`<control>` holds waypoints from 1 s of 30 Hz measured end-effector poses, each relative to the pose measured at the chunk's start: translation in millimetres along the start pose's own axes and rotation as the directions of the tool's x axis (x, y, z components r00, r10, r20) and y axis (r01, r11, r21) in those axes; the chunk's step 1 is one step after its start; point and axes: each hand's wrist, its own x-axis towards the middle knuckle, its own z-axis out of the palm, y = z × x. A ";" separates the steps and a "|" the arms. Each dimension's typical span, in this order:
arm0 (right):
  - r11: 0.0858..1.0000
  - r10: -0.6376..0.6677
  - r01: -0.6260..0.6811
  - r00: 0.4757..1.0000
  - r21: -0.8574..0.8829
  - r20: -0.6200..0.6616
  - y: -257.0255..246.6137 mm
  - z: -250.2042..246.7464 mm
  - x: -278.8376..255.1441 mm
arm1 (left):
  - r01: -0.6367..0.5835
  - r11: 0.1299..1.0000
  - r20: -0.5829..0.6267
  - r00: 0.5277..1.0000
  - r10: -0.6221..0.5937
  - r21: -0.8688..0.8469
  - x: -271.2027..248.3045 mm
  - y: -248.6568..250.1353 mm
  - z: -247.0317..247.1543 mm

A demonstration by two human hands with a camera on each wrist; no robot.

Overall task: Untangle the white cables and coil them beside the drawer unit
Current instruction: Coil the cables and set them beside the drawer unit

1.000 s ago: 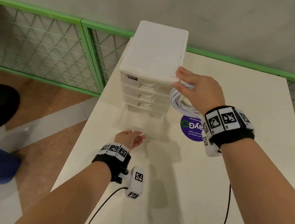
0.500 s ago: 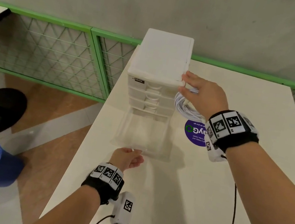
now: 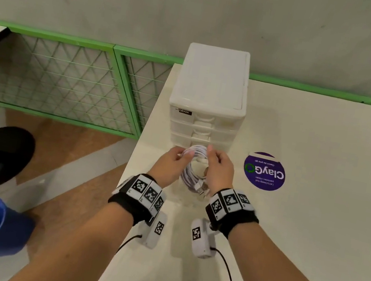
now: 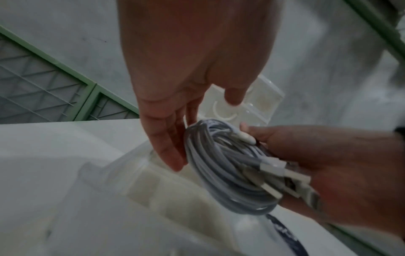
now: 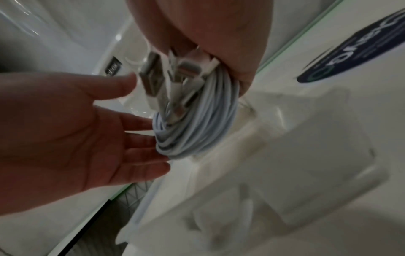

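My right hand [image 3: 220,171] grips the bundle of white cables [image 3: 193,166] above the counter [image 3: 299,234], just in front of the drawer unit [image 3: 209,100]. The coil stands on edge, plugs [image 4: 282,180] pointing back at me. My left hand [image 3: 170,163] touches it, fingers straight. The sticker [image 3: 264,171] reads "ClayGo", upside down.

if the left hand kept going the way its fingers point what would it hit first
Most likely the white cable bundle: the left hand is open, its fingers reaching toward the coil that the right hand grips. In the wrist views the fingertips look at or almost on it; actual contact is unclear.
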 end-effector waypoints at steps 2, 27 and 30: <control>0.997 0.077 -0.075 0.996 -0.032 0.038 6.4 5.6 3.9 | 0.007 0.985 0.039 0.999 -0.014 0.175 10.8 -7.8 1.2; 0.280 -0.209 0.543 0.839 -0.792 0.502 46.1 -28.6 -10.2 | -0.027 0.561 0.016 1.000 0.024 0.827 28.1 4.7 18.7; 0.179 -0.315 0.574 0.803 -0.799 0.506 41.0 -34.7 -2.3 | -0.016 0.507 0.000 0.999 0.033 0.862 24.1 4.0 23.3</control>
